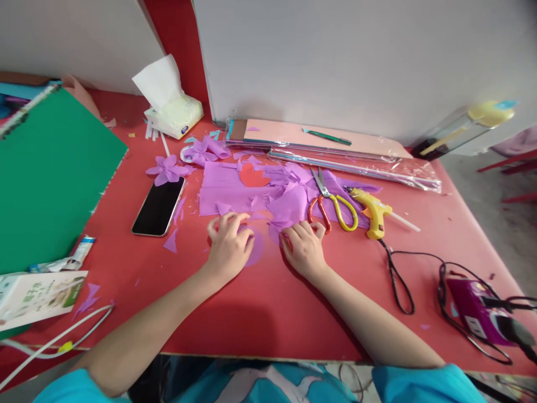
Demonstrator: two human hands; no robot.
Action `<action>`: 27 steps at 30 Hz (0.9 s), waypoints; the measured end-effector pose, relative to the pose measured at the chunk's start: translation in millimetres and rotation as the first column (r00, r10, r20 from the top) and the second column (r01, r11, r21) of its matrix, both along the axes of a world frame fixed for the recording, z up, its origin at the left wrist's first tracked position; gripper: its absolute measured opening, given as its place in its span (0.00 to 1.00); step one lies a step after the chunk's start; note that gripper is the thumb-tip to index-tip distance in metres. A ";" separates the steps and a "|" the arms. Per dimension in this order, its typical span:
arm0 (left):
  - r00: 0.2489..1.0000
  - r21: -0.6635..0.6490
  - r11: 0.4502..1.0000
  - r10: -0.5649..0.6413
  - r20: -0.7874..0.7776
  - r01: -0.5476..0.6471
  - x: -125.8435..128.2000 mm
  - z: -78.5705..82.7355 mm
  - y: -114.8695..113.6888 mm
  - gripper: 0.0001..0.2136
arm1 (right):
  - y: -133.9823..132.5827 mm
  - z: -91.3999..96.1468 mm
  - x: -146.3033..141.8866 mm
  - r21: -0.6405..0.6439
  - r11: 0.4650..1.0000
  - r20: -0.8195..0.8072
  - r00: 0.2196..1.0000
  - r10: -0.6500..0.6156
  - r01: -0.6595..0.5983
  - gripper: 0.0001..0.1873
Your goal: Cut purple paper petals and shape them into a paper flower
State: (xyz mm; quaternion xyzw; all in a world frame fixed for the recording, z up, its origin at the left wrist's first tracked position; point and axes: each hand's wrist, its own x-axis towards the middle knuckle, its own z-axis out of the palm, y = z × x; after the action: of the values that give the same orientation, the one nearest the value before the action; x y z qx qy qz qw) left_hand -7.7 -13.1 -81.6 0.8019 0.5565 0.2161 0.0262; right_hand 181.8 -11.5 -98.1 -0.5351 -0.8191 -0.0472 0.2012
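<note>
My left hand (230, 242) rests palm down over the table, its fingers bent and spread apart. Beside its thumb lies a rounded purple piece (255, 249), partly covered by the hand. To the right, my right hand (305, 247) is also palm down with bent, loosely parted fingers, at the edge of another purple piece (274, 232). Its fingertips are partly hidden. Just beyond both hands are crumpled purple sheets and scraps (226, 193), with a red scalloped cutout (254, 176) on top. Scissors (327, 196) with one red and one yellow handle lie past my right hand.
A yellow glue gun (373, 211) with a black cord lies at right, near a purple power box (474, 313). A phone (159, 207) and purple flower (168, 169) are at left, beside a green board (50, 179). Behind are tissues (174, 115) and a green cutter (329, 137).
</note>
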 end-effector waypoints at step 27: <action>0.995 -0.080 0.992 -0.090 0.045 0.093 -8.5 -11.6 -11.0 0.07 | 1.0 -0.6 -27.5 0.134 0.976 0.042 0.985 0.165 -0.169 0.05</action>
State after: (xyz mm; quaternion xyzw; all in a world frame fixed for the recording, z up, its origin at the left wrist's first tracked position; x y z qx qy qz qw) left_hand -16.3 -24.1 -93.1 0.8202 0.5269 0.2079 0.0804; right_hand 154.4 -10.5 -98.7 -0.4484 -0.8591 -0.0945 0.2280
